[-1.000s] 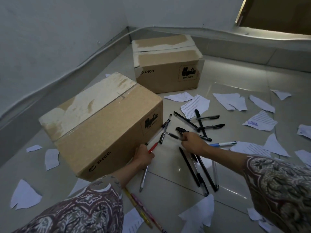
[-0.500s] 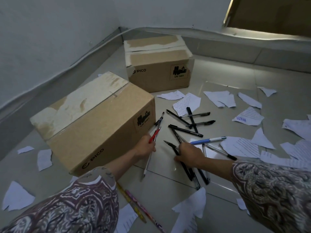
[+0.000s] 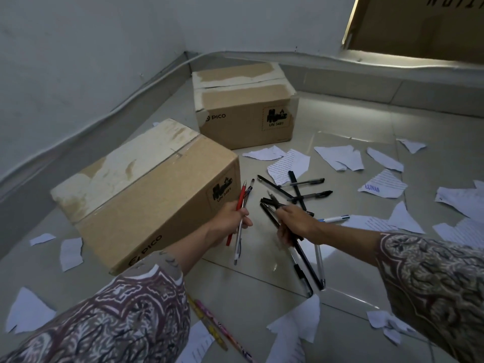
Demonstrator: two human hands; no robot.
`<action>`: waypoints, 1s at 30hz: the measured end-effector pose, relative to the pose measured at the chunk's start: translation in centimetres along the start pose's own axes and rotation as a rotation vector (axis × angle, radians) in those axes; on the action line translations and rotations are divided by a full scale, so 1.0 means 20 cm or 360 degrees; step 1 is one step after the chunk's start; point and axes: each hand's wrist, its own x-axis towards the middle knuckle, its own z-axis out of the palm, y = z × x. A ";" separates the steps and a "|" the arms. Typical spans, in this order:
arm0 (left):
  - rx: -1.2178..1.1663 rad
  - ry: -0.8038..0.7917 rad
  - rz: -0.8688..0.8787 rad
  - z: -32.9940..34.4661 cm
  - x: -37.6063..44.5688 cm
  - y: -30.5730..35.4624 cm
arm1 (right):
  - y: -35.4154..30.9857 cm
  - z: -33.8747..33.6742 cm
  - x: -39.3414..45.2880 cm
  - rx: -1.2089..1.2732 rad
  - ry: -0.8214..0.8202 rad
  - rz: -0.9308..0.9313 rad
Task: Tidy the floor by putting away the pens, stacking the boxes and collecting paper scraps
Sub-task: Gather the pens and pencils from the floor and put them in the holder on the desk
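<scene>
My left hand [image 3: 230,218] grips a red pen [image 3: 241,196] together with a clear pen [image 3: 238,244], just in front of the near cardboard box [image 3: 136,195]. My right hand [image 3: 297,224] holds a bunch of black pens [image 3: 301,255] whose ends hang down towards the floor. Several more black pens [image 3: 298,189] lie crossed on the tiles beyond it, and a blue-and-white pen [image 3: 335,219] lies to its right. A second cardboard box [image 3: 243,111] stands farther back near the wall corner. Torn paper scraps [image 3: 340,157] are scattered over the floor.
Two patterned pencils [image 3: 212,326] lie on the tiles near my left sleeve. A large scrap [image 3: 296,328] lies at the front, smaller ones [image 3: 70,252] left of the near box. White walls close the left and back; a brown panel [image 3: 419,24] stands at the upper right.
Both hands have lifted off the floor: the left now holds the red and clear pens raised, the right has gathered more black pens into a bunch and drawn back.
</scene>
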 end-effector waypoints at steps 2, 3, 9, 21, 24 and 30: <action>-0.0121 -0.0027 0.0004 -0.01 0.00 0.04 | -0.02 -0.03 -0.01 0.0102 0.0020 0.0015; -0.0174 -0.0043 -0.0006 -0.01 0.00 0.05 | -0.03 -0.05 0.00 0.0134 0.0043 0.0019; -0.0274 -0.0084 0.0023 0.02 0.03 0.11 | -0.12 -0.14 0.06 0.0317 0.0074 0.0129; -0.0255 0.0005 0.0238 0.02 0.26 0.55 | -0.37 -0.45 0.17 0.0126 0.0264 -0.0266; -0.0052 0.0032 0.0325 -0.02 0.22 0.73 | -0.47 -0.55 0.08 0.0232 0.0265 -0.0325; 0.0116 -0.0077 0.0346 -0.04 -0.02 1.14 | -0.76 -0.74 -0.29 0.0323 0.0340 -0.0364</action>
